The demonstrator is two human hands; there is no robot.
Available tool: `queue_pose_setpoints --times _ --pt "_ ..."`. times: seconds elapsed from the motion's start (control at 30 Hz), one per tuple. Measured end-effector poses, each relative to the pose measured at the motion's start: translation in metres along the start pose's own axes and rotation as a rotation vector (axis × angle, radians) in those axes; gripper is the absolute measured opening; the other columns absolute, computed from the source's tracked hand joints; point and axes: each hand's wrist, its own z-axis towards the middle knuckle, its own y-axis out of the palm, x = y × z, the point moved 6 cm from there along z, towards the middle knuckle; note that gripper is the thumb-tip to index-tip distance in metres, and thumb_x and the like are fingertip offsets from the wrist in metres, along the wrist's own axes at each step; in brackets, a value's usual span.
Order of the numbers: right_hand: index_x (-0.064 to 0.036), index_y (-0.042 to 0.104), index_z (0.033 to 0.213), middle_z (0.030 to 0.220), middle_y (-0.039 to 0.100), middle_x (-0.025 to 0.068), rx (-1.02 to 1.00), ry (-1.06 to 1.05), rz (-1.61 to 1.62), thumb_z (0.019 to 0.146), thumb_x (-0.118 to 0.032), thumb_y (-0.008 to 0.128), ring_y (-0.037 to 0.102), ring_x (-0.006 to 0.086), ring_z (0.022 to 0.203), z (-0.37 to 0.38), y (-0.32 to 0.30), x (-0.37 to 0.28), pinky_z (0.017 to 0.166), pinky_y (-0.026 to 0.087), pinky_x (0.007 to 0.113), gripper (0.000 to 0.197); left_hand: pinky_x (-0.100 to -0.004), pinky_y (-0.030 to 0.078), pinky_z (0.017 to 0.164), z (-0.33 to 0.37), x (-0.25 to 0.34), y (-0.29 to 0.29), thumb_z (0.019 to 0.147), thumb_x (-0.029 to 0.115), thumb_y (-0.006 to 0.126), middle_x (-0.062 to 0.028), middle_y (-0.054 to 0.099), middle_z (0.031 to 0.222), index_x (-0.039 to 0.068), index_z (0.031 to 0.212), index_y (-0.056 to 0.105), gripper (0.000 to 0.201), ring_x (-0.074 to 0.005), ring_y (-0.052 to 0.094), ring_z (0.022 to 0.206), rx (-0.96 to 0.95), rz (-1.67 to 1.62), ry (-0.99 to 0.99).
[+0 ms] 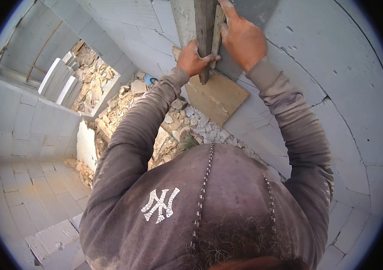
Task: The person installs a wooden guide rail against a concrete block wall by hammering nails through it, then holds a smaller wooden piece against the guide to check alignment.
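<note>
My left hand (193,58) is closed around the lower part of an upright wooden post (204,27), its thumb stretched across the front. A thin wooden strip (217,38) stands along the right side of that post. My right hand (244,41) grips the strip higher up, with the index finger reaching upward along it and the thumb against its edge. A wide, pale grey board (183,20) rises just left of the post. Below the post's lower end, a square brown plywood panel (216,96) leans at the block wall.
Grey block walls (331,63) stand close on the right and ahead. Broken stone rubble (160,144) covers the ground to the left. White slabs (58,78) lean beyond an opening. A blue object (150,80) lies by the far wall, and a loose block (54,240) sits lower left.
</note>
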Motion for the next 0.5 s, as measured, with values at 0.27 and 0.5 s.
queue_pose_setpoints --times 0.27,0.5 --pt "-0.0086 0.042 0.156 0.079 0.071 0.0227 0.011 -0.075 -0.073 0.098 -0.015 0.053 0.071 0.0417 0.068 0.001 0.011 0.002 0.061 0.056 0.053 0.059 -0.0465 0.054 0.093 -0.002 -0.004 0.000 0.076 0.041 0.093 -0.0254 0.070 0.115 -0.001 0.123 0.064 0.070 -0.0411 0.068 0.108 0.032 0.028 0.025" --pt "-0.0089 0.040 0.156 0.077 0.071 0.0234 -0.035 -0.028 -0.094 0.099 -0.016 0.050 0.071 0.0432 0.069 0.004 0.012 0.001 0.062 0.056 0.055 0.059 -0.0445 0.056 0.090 -0.002 -0.002 0.001 0.077 0.035 0.093 -0.0235 0.072 0.110 -0.001 0.123 0.063 0.065 -0.0396 0.071 0.103 0.020 -0.055 0.022"
